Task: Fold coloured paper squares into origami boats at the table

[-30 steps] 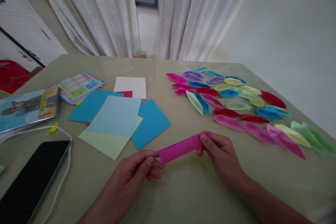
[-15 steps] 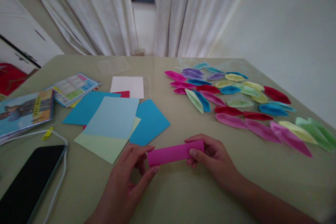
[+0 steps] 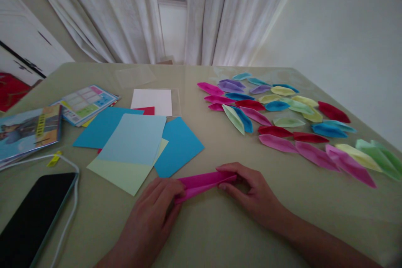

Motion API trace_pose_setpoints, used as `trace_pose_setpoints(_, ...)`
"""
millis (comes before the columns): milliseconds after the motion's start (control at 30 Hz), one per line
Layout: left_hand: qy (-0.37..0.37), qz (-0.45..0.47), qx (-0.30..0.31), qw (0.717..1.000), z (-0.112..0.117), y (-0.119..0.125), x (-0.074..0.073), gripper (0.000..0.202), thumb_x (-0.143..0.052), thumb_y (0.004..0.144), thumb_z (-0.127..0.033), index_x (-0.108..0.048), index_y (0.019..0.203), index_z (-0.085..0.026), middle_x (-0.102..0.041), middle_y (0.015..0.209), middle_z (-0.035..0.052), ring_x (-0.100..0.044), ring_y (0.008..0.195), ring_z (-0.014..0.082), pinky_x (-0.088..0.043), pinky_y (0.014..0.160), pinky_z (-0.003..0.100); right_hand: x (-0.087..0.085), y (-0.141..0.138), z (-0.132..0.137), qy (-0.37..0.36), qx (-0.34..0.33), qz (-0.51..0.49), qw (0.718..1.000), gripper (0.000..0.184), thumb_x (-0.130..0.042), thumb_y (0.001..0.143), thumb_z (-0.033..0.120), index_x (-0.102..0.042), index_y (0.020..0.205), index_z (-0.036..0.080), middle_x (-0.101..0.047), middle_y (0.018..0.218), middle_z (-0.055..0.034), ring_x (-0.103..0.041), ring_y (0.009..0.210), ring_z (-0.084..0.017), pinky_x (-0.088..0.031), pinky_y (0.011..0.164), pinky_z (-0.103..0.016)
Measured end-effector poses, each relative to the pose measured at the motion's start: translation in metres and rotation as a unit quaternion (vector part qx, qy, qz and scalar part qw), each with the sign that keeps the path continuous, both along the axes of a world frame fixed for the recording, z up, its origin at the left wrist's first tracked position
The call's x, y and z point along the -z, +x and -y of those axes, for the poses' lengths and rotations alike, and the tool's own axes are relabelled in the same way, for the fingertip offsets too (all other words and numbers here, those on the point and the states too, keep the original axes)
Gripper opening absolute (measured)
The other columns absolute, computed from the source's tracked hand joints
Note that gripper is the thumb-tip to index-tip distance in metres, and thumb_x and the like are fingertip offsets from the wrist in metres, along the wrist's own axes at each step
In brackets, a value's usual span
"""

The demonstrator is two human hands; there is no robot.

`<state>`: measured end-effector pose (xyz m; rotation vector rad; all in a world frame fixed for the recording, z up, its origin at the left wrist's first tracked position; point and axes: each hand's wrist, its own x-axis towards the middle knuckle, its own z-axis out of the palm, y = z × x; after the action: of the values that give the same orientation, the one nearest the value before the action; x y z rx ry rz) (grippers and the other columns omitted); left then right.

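Note:
A folded strip of magenta paper (image 3: 202,184) lies between my two hands near the front of the table, its long edge parted so that an inner fold shows. My left hand (image 3: 157,207) is closed on the strip's left end, the fingers over it and the thumb below. At the other end, my right hand (image 3: 251,190) pinches the paper between thumb and fingers. Beyond them on the left lie loose sheets: a light blue sheet (image 3: 133,138), a pale green sheet (image 3: 122,176) and a blue sheet (image 3: 180,146).
Several folded paper boats (image 3: 279,145) in many colours spread across the right side of the table. On the left are a black phone (image 3: 37,213), a white cable (image 3: 73,213), a magazine (image 3: 28,132) and a printed card (image 3: 89,102). White sheets (image 3: 153,100) lie farther back.
The flat magenta strip has been tilted and its long edge has come apart. My left hand has closed over its end, and my right hand has shifted slightly left.

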<state>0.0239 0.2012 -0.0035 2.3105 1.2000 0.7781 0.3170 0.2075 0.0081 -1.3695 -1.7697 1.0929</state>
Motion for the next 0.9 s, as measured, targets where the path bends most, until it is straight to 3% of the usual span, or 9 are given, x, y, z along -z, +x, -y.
trace_pose_setpoints(133, 0.034, -0.034, 0.029, 0.998, 0.002, 0.005, -0.005, 0.017, -0.052, 0.102, -0.012, -0.061, 0.106, -0.026, -0.076, 0.112, 0.003, -0.071, 0.105, 0.0244, -0.055, 0.092, 0.039, -0.003, 0.003, 0.001, 0.171, -0.056, 0.129, 0.975, 0.04, -0.063, 0.103, 0.019, -0.066, 0.142, 0.027, -0.068, 0.141, -0.0125, -0.066, 0.128, -0.027, -0.057, 0.107, -0.043)
trace_pose_setpoints(267, 0.063, -0.071, 0.045, 0.994, 0.004, 0.01, -0.005, 0.013, -0.053, 0.107, -0.023, -0.064, 0.114, -0.026, -0.075, 0.127, 0.0049, -0.068, 0.116, 0.0279, -0.05, 0.101, 0.045, -0.009, 0.003, 0.004, 0.244, -0.087, 0.231, 0.938, 0.034, -0.069, 0.104, 0.038, -0.071, 0.134, 0.023, -0.058, 0.154, -0.0177, -0.056, 0.139, -0.035, -0.052, 0.112, -0.053)
trace_pose_setpoints(367, 0.093, -0.06, 0.031, 0.993, 0.003, 0.012, -0.004, 0.019, -0.045, 0.113, -0.025, -0.065, 0.114, -0.025, -0.078, 0.117, 0.0035, -0.071, 0.107, 0.024, -0.051, 0.094, 0.04, -0.011, 0.0, 0.005, 0.258, -0.118, 0.248, 0.926, 0.038, -0.068, 0.104, 0.047, -0.071, 0.13, 0.019, -0.064, 0.146, -0.0187, -0.061, 0.131, -0.036, -0.051, 0.108, -0.054)
trace_pose_setpoints(533, 0.073, -0.05, 0.015, 0.996, 0.004, 0.015, -0.001, 0.028, -0.041, 0.115, -0.041, -0.063, 0.123, -0.025, -0.078, 0.105, 0.0023, -0.073, 0.096, 0.0231, -0.055, 0.087, 0.039, -0.009, -0.006, 0.004, 0.267, -0.135, 0.227, 0.927, 0.027, -0.059, 0.11, 0.03, -0.068, 0.132, 0.018, -0.077, 0.122, -0.0115, -0.068, 0.109, -0.026, -0.05, 0.099, -0.044)
trace_pose_setpoints(733, -0.009, -0.023, 0.101, 0.995, 0.009, 0.013, -0.005, 0.027, -0.056, 0.11, -0.041, -0.063, 0.133, -0.029, -0.076, 0.116, 0.0026, -0.069, 0.108, 0.0235, -0.051, 0.096, 0.038, -0.013, -0.002, 0.004, 0.328, -0.153, 0.228, 0.904, 0.021, -0.052, 0.112, 0.02, -0.073, 0.114, 0.02, -0.076, 0.099, -0.0054, -0.065, 0.094, -0.022, -0.044, 0.094, -0.039)
trace_pose_setpoints(833, 0.01, -0.043, 0.105, 0.993, 0.01, 0.01, -0.003, 0.023, -0.057, 0.109, -0.028, -0.069, 0.128, -0.034, -0.074, 0.127, 0.0002, -0.064, 0.119, 0.0241, -0.042, 0.105, 0.04, -0.016, 0.001, 0.003, 0.345, -0.123, 0.254, 0.895, 0.022, -0.051, 0.112, 0.018, -0.073, 0.108, 0.019, -0.076, 0.097, -0.0059, -0.065, 0.094, -0.023, -0.042, 0.094, -0.041)
trace_pose_setpoints(900, 0.041, -0.068, 0.1, 0.992, 0.011, 0.008, 0.0, 0.035, -0.054, 0.107, -0.016, -0.069, 0.132, -0.036, -0.071, 0.136, -0.0014, -0.061, 0.124, 0.0239, -0.038, 0.108, 0.041, -0.017, 0.001, 0.002, 0.342, -0.136, 0.266, 0.891, 0.017, -0.056, 0.109, 0.018, -0.073, 0.109, 0.019, -0.077, 0.104, -0.0066, -0.066, 0.098, -0.023, -0.042, 0.096, -0.041)
